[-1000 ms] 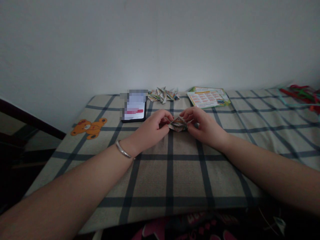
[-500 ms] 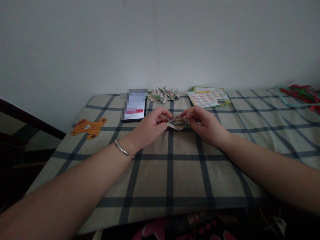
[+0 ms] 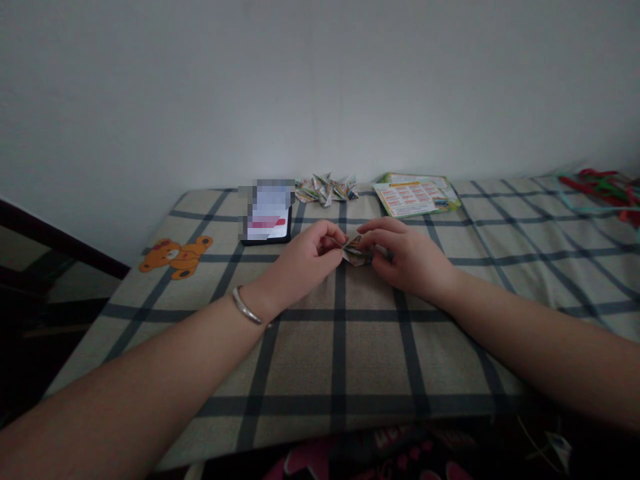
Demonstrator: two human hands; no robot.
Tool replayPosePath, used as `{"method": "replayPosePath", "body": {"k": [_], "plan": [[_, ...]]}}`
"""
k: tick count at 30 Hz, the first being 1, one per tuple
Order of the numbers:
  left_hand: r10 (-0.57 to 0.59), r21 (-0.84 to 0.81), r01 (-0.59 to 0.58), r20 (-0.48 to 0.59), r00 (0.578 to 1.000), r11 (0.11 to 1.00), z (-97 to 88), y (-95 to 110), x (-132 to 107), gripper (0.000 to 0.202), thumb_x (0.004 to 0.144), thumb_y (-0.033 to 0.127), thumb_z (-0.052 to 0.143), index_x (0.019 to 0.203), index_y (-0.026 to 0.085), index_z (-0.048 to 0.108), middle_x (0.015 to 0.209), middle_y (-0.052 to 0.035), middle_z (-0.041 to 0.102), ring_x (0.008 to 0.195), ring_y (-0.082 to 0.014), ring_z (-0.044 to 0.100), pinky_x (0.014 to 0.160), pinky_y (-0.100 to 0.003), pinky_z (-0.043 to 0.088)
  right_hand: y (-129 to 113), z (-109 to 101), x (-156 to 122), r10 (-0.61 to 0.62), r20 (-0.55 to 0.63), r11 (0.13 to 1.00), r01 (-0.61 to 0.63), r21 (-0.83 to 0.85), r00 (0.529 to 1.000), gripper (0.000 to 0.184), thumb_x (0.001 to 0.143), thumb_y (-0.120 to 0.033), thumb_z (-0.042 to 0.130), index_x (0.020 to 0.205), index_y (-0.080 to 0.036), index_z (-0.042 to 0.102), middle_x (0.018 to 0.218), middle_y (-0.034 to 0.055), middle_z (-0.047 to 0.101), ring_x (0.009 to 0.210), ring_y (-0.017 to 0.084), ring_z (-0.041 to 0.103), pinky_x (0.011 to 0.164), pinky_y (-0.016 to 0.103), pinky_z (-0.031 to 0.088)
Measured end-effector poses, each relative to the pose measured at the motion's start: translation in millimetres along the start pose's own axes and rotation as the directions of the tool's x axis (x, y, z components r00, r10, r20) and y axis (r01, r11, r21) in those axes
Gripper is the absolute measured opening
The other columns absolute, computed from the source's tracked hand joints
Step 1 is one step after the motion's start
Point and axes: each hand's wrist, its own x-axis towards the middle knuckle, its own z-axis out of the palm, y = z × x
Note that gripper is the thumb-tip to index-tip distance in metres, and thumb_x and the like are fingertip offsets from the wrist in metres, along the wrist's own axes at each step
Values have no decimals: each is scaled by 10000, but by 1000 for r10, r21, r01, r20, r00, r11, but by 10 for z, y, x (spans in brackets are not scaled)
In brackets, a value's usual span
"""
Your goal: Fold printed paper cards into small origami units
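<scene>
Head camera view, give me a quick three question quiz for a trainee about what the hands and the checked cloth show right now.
1. True or false: the left hand and the right hand both pinch the folded paper with their fingers.
2. What lies just right of the phone, near the wall? A) a heap of paper shapes B) a pair of scissors C) a cup
3. Fill in: the bracelet sits on the ___ wrist.

Key: 1 true; 2 A; 3 left.
</scene>
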Motion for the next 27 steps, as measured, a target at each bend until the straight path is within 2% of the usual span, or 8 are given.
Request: {"method": "replayPosePath", "body": {"k": [4, 8, 15, 23, 27], "plan": [[9, 41, -9, -7, 1000, 999, 20, -5, -13, 152, 782, 190, 539, 934, 184, 537, 853, 1, 597, 791, -140, 598, 740, -302, 494, -48, -17, -13, 25, 21, 982, -20, -188, 999, 204, 817, -232, 582, 992, -219, 685, 1275, 46, 615, 965, 232, 657, 727, 328, 516], [14, 69, -13, -10, 1000, 997, 28, 19, -20, 153, 763, 175, 528, 916, 185, 530, 848, 1, 595, 785, -139, 591, 738, -301, 492, -78, -22, -3, 3, 7, 965, -1, -262, 1000, 203, 845, -302, 596, 1013, -227, 683, 1261, 30, 630, 955, 229, 666, 689, 320, 511], [83, 207, -82, 7, 997, 975, 58, 42, -49, 135, 755, 137, 497, 872, 190, 538, 838, 7, 584, 791, -139, 569, 741, -305, 490, -101, -6, 25, -41, -3, 964, 39, -264, 999, 141, 826, -257, 631, 938, -186, 681, 1212, 66, 659, 972, 232, 656, 760, 332, 511], [60, 201, -59, -4, 998, 978, 69, 94, -63, 142, 770, 117, 478, 877, 188, 536, 826, 14, 574, 772, -129, 574, 715, -290, 482, -119, -8, 54, -39, 36, 958, 47, -281, 999, 103, 850, -218, 604, 872, -184, 698, 1183, 60, 673, 1001, 236, 642, 803, 346, 511], [87, 254, -84, -2, 996, 964, 77, 124, -75, 133, 773, 122, 492, 877, 188, 541, 829, 12, 576, 781, -132, 573, 721, -293, 469, -88, 19, 68, -42, 46, 966, 52, -253, 998, 79, 826, -198, 619, 843, -172, 692, 1199, 69, 658, 1018, 241, 630, 829, 363, 509]]}}
